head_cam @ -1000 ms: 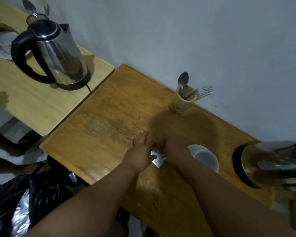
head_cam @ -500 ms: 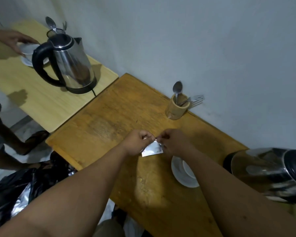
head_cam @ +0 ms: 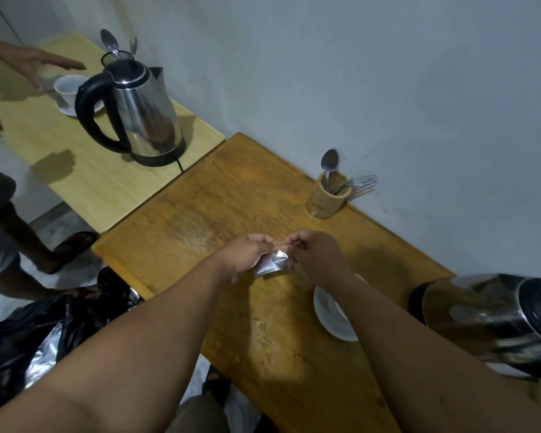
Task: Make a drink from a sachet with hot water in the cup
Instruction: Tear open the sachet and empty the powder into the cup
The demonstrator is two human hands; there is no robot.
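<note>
A small silver sachet (head_cam: 272,264) hangs just above the brown wooden table (head_cam: 200,220), pinched at its top edge by both hands. My left hand (head_cam: 247,251) grips its left corner and my right hand (head_cam: 316,254) grips the right corner. The white cup on its saucer (head_cam: 328,310) stands under my right forearm, which hides much of it. A steel kettle (head_cam: 494,320) with a black lid stands at the table's right end, blurred.
A wooden holder (head_cam: 325,196) with a spoon and forks stands by the wall. A second kettle (head_cam: 138,110), cup (head_cam: 69,89) and another person's hands (head_cam: 41,65) are at the lighter table to the left. A black bag (head_cam: 44,323) lies on the floor at left.
Both hands came up off the table with the sachet and now pinch its top edge. The view has shifted, so the cup sits lower under my right forearm.
</note>
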